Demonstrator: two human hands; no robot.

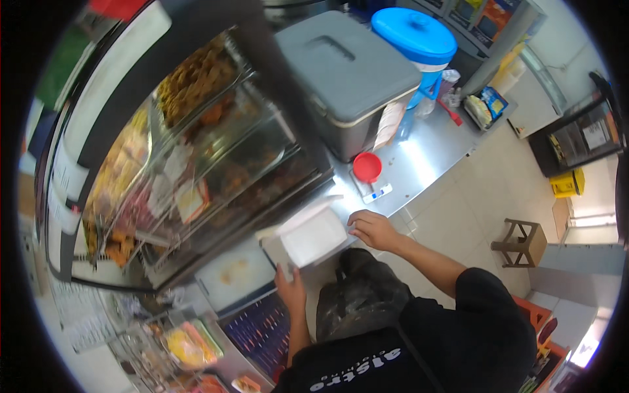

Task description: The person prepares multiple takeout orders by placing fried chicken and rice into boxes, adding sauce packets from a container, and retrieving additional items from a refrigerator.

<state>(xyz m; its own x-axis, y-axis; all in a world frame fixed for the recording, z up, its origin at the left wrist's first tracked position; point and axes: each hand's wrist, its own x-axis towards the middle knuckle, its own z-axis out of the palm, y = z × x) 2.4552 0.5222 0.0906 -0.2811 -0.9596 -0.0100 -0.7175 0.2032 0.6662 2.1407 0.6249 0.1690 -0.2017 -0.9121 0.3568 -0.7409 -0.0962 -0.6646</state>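
A white cardboard box (314, 237) with raised flaps lies open before me at the counter's edge, its inside pale and slightly blurred. My left hand (291, 290) holds its near left corner, with a side flap between thumb and finger. To the right of the box is my right hand (374, 230), fingers loosely curled and apart, holding nothing. Beyond the box, a small kitchen scale (377, 193) rests on the steel counter (417, 169). A red plastic cup (367, 167) stands on the scale.
A glass food display case (231, 147) borders the left. Behind the scale stand a grey cooler box (351, 69) and a blue drink jug (415, 39). A stained white cutting board (238, 275) lies left of my left hand. A stool (528, 244) stands on the tiled floor.
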